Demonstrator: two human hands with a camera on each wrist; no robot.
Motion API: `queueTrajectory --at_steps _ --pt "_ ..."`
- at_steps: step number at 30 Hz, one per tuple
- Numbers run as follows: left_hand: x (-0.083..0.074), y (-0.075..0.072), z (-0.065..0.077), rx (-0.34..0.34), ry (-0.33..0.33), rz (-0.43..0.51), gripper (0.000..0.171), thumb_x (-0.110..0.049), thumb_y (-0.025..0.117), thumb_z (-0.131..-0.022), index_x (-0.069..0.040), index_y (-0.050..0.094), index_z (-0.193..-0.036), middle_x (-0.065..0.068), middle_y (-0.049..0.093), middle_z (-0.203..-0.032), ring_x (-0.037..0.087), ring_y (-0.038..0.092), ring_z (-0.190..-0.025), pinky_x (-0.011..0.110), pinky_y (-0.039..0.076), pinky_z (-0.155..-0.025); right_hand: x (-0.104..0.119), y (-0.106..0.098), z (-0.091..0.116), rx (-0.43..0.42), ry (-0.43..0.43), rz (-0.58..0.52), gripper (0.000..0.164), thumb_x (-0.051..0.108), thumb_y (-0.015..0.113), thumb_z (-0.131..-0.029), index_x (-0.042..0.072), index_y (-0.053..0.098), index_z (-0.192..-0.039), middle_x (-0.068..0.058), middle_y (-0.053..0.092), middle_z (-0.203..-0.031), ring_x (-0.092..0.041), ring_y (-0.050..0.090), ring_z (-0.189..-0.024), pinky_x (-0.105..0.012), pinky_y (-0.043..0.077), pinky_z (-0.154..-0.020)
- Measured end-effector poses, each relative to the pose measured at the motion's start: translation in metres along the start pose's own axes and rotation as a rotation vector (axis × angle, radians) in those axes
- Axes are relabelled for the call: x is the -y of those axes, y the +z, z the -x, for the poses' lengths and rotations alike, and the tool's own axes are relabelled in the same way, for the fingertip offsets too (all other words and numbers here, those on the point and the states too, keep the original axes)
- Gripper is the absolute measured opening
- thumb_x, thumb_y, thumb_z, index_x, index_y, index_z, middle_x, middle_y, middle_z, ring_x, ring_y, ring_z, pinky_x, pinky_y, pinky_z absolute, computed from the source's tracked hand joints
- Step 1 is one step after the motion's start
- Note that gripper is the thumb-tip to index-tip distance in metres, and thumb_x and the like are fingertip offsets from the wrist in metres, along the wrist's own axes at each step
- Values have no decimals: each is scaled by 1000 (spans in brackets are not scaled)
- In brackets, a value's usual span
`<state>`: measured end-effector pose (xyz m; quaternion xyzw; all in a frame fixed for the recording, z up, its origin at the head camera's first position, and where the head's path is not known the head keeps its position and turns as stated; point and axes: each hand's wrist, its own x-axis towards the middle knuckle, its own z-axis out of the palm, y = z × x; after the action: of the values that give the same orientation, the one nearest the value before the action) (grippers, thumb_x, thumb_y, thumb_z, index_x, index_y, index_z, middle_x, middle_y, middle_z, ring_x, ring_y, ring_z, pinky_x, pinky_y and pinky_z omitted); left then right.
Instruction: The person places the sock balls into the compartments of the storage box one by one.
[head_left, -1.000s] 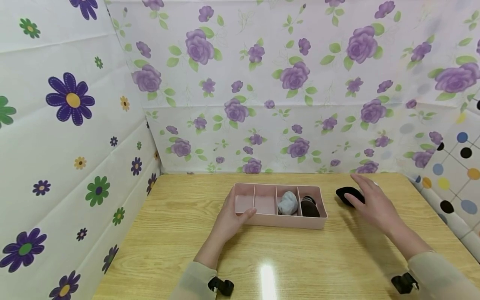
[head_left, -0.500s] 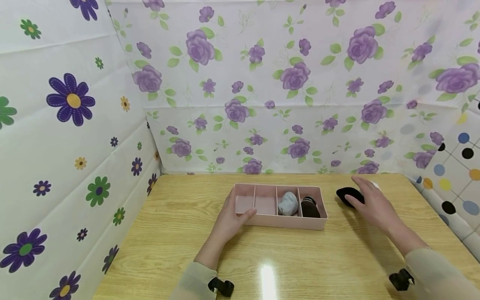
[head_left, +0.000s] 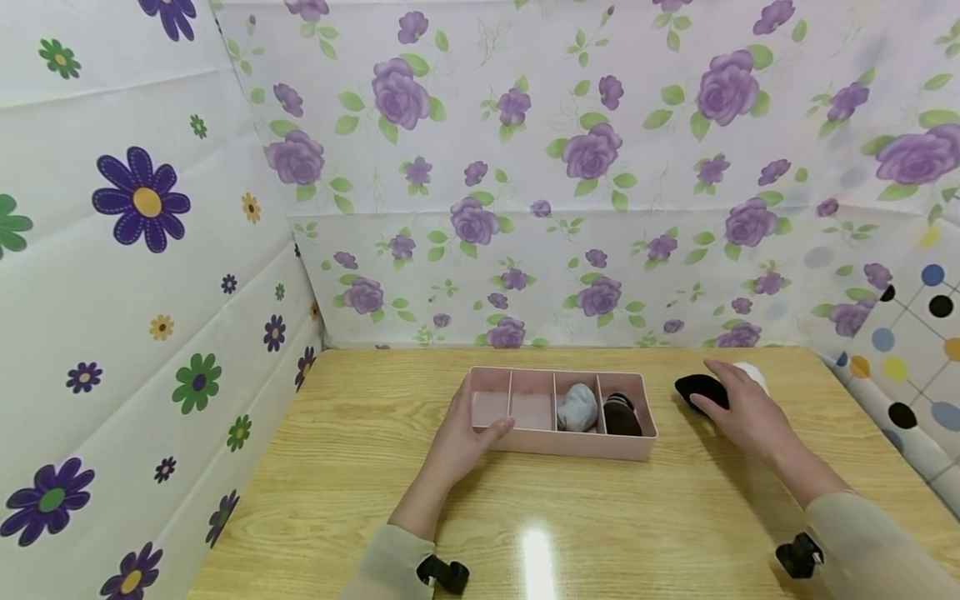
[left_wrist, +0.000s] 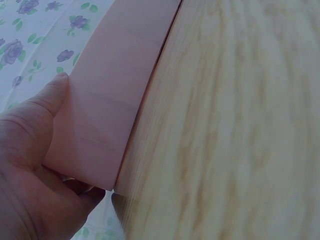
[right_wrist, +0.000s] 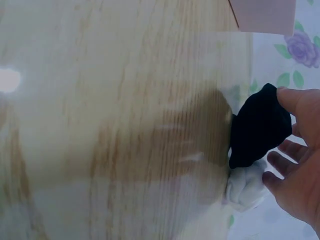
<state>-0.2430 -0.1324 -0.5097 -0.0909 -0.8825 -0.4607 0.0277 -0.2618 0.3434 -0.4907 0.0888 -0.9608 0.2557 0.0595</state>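
Left hand [head_left: 461, 433] grips box [head_left: 577, 443]; right hand [head_left: 752, 421] at black bundle [head_left: 693, 388], cannot tell if clenched; probable step: pick-up, next calling for secure pinch, then lift.

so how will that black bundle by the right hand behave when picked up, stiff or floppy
The black bundle would probably squash rather than stay stiff: its lumpy outline looks like balled cloth. It should be fairly light, judging by that clothlike look. Its uneven shape and tapered ends suggest it wouldn't roll far.
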Motion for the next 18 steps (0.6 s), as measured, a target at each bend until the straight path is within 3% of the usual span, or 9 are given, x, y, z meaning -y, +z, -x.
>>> queueTrajectory --at_steps 12,18 --pt "0 0 0 -1 -4 4 114 -51 82 -100 -11 9 -179 21 21 -181 46 31 -161 64 31 -128 -3 6 -2 60 -5 21 83 43 64 -114 -8 30 -169 -46 30 -164 -68 34 -146 -84 34 -111" --pt "1 1 0 -6 12 3 113 -51 81 -101 -9 10 -178 22 22 -180 47 31 -161 65 32 -127 -5 9 -3 60 -26 41 84 40 71 -111 -10 33 -167 -46 37 -161 -68 38 -143 -82 37 -110"
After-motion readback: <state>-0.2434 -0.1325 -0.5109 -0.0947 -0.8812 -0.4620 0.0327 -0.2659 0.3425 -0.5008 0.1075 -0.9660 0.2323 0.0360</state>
